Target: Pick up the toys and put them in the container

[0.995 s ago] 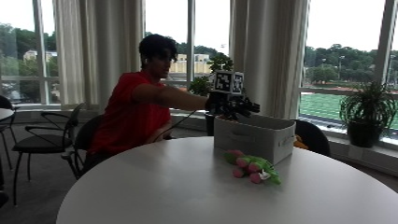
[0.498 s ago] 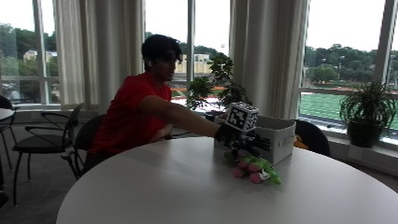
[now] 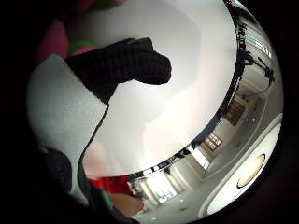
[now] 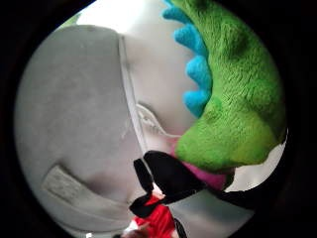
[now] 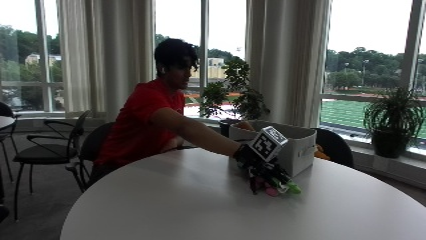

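On the round white table (image 5: 166, 210) a green and pink plush toy (image 5: 285, 188) lies just in front of the grey fabric container (image 5: 299, 145). My gloved right hand (image 5: 256, 167) sits on top of the toy with its fingers curled down around it. The thumb side palm view is filled by the green plush toy (image 4: 237, 99) with blue spikes and a pink part (image 4: 210, 177), against the container (image 4: 74, 124) wall. In the little finger side palm view a curled gloved finger (image 3: 126, 65) hangs over the bare table (image 3: 177, 107), with pink and green plush (image 3: 53, 41) at the edge.
The container stands at the table's far side, with a dark chair (image 5: 336, 145) and something orange (image 5: 321, 154) behind it. Potted plants (image 5: 236, 100) stand at the window. More chairs (image 5: 46, 150) are beside the person. The table's near half is bare.
The arm has swung down from above the container to the table, and the hand now sits on the toy in front of it.
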Demonstrator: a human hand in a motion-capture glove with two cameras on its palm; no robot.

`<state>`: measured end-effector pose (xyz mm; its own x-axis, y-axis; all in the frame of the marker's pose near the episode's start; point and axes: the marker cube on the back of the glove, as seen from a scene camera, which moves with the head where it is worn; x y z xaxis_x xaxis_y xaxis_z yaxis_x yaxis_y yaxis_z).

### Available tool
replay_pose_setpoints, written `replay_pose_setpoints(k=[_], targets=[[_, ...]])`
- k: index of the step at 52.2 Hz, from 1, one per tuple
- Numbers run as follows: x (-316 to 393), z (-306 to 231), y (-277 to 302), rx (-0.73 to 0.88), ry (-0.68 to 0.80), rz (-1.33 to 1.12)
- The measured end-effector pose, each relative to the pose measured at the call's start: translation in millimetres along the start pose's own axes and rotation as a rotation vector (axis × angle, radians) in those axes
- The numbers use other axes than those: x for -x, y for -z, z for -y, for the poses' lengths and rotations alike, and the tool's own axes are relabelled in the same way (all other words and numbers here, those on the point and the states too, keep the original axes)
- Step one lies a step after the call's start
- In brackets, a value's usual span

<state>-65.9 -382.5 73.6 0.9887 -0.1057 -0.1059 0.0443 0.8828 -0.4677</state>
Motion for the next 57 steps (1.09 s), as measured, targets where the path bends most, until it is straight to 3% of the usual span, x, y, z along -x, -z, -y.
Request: replay_pose_setpoints(k=[20, 35, 48, 57], targets=[[7, -11, 0, 0.035, -0.079, -0.072], [-13, -17, -9, -0.446, -0.150, -0.038], [-14, -52, 8, -0.558, -0.142, -0.002], [-20, -97, 60, -0.611, -0.164, -0.009]])
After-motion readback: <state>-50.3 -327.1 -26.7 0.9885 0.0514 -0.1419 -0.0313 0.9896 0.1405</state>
